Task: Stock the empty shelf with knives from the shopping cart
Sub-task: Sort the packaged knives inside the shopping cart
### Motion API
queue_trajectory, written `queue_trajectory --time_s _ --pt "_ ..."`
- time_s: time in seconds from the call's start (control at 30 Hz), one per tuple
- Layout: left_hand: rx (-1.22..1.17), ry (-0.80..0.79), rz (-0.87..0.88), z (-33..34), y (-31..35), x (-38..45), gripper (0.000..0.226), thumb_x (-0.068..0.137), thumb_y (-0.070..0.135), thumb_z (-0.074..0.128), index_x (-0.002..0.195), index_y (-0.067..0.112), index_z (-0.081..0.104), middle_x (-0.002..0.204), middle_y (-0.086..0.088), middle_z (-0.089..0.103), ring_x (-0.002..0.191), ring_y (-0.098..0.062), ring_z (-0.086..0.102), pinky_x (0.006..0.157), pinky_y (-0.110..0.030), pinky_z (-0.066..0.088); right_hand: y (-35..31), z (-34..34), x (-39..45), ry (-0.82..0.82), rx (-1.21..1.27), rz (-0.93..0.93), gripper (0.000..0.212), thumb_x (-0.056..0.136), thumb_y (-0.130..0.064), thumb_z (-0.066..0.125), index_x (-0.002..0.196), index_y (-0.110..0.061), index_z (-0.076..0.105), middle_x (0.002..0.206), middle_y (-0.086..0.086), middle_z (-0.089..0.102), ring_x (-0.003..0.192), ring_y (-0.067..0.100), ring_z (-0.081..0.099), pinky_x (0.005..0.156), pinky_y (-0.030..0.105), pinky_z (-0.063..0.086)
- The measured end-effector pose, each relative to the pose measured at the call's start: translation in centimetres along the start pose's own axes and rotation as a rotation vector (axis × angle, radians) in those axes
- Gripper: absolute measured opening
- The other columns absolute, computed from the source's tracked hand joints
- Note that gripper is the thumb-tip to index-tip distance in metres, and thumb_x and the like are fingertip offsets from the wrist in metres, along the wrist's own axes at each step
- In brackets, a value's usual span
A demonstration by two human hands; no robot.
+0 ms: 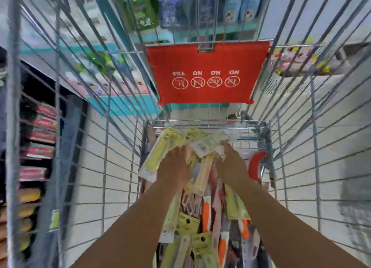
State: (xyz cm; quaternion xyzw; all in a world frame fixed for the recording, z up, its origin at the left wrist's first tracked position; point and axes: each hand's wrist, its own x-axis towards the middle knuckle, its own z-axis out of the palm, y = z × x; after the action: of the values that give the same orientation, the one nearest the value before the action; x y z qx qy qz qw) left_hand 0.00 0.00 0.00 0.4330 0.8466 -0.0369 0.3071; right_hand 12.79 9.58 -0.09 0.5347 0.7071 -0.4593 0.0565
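Both hands are reached into a silver wire shopping cart [124, 167], each with its grip closed on packaged knives.

A long pale-yellow carded knife pack [158, 153] is held by the left hand [173, 167], and a clear-fronted knife pack with a white barcode label [208, 145] is pinched by the right hand [230, 163]. Below the forearms, a heap of yellow, orange and white packaged knives [204, 227] is seen lying in the cart basket. A red plastic child-seat flap with white warning symbols [206, 73] is seen at the far end.
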Motion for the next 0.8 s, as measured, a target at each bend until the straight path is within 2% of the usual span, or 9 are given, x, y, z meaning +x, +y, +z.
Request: queue_trajectory --time_s 0.07,0.1,0.2,0.3,0.47,0.53,0.67,0.73,0.8 --pt "0.001 -0.011 -0.007 0.6 -0.3 0.9 0.061 0.099 0.028 0.042 0.151 0.014 0.012 0.154 -0.007 0.022 0.138 -0.026 0.027 0.109 -0.037 0.032 0.0 0.6 1.2 0.0 0.091 0.05 0.049 0.098 -0.019 0.044 0.145 -0.021 0.031 0.116 0.006 0.058 0.089 0.015 0.05 0.066 0.016 0.031" --pt "-0.003 -0.019 -0.008 1.1 -0.4 1.3 0.06 0.099 0.029 0.042 0.15 0.015 0.014 0.152 -0.008 0.022 0.137 -0.027 0.028 0.108 -0.037 0.033 -0.1 0.9 1.7 0.0 0.111 0.074 0.048 0.098 -0.019 0.045 0.145 -0.022 0.033 0.111 0.004 0.057 0.088 0.016 0.051 0.069 0.019 0.035" --pt "-0.02 -0.046 -0.026 2.3 -0.5 2.3 0.057 0.097 0.026 0.046 0.147 0.017 0.019 0.154 -0.012 0.018 0.14 -0.03 0.024 0.108 -0.039 0.034 -0.3 2.0 3.1 0.01 0.13 0.106 0.045 0.097 -0.021 0.045 0.142 -0.018 0.039 0.126 0.008 0.056 0.104 0.026 0.057 0.085 0.03 0.043" --pt "-0.062 0.002 -0.068 2.8 -0.5 2.8 0.058 0.095 0.02 0.049 0.146 0.022 0.021 0.157 -0.013 0.011 0.143 -0.032 0.017 0.111 -0.04 0.03 -0.2 2.6 4.0 0.084 0.167 0.125 0.04 0.096 -0.02 0.045 0.136 -0.014 0.049 0.128 0.009 0.057 0.108 0.026 0.058 0.083 0.027 0.041" --pt "-0.123 0.06 -0.104 3.0 -0.1 3.0 0.057 0.09 0.021 0.062 0.138 0.019 0.032 0.141 -0.01 0.039 0.129 -0.031 0.033 0.103 -0.04 0.038 0.2 2.6 3.5 0.239 0.284 0.176 0.036 0.092 -0.021 0.052 0.126 -0.016 0.06 0.119 0.001 0.064 0.103 0.023 0.061 0.085 0.029 0.044" --pt "-0.103 0.085 -0.13 2.6 0.2 2.9 0.062 0.086 0.027 0.066 0.138 0.017 0.032 0.135 -0.01 0.044 0.124 -0.031 0.037 0.101 -0.039 0.038 0.7 2.6 3.2 0.284 0.394 0.228 0.031 0.09 -0.018 0.055 0.12 -0.017 0.062 0.112 0.0 0.066 0.093 0.023 0.064 0.078 0.032 0.05" --pt "-0.241 0.086 -0.128 1.4 0.0 1.9 0.079 0.085 0.025 0.066 0.147 0.015 0.019 0.14 -0.013 0.034 0.126 -0.031 0.041 0.1 -0.037 0.04 1.7 2.4 2.4 0.324 0.522 0.311 0.017 0.086 -0.011 0.057 0.099 -0.022 0.061 0.097 0.004 0.069 0.081 0.027 0.068 0.068 0.04 0.057" --pt "-0.312 0.081 -0.087 0.9 -0.3 1.2 0.074 0.084 0.022 0.066 0.145 0.019 0.025 0.138 -0.009 0.03 0.119 -0.028 0.048 0.091 -0.032 0.044 1.7 2.1 1.8 0.33 0.516 0.321 0.017 0.086 -0.009 0.056 0.095 -0.024 0.059 0.093 0.0 0.067 0.081 0.025 0.067 0.07 0.043 0.058" --pt "-0.329 0.102 -0.036 0.5 -0.7 0.8 0.067 0.084 0.021 0.065 0.142 0.022 0.032 0.137 -0.007 0.031 0.115 -0.025 0.05 0.088 -0.029 0.044 1.6 1.7 1.1 0.369 0.524 0.307 0.018 0.086 -0.005 0.055 0.097 -0.02 0.055 0.091 -0.002 0.063 0.076 0.02 0.064 0.065 0.037 0.056"
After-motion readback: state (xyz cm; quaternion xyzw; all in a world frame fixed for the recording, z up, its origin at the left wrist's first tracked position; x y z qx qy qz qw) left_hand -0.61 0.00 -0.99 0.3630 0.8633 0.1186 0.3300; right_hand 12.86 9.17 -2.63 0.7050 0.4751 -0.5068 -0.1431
